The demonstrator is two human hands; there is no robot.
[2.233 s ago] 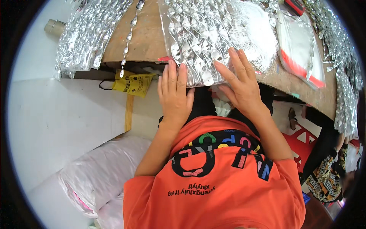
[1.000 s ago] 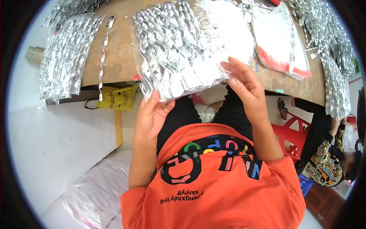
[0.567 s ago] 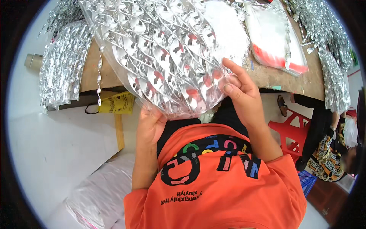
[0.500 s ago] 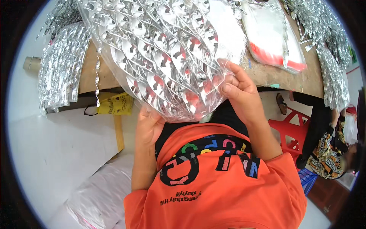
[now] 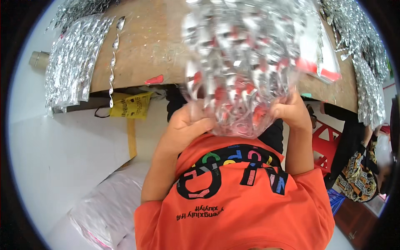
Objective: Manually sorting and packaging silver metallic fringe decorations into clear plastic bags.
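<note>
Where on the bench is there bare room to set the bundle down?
Bare wood shows on the workbench between the hanging silver strip and the raised foil bundle. The left edge, under silver sheets, and the right edge are crowded.

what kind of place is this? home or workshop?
Probably a small packing or assembly workshop. Both hands, left hand and right hand, lift a clear bag of shiny silver pieces over a bare wooden worktable, with more stacked silver packs at its left edge and a filled plastic sack on the floor.
</note>
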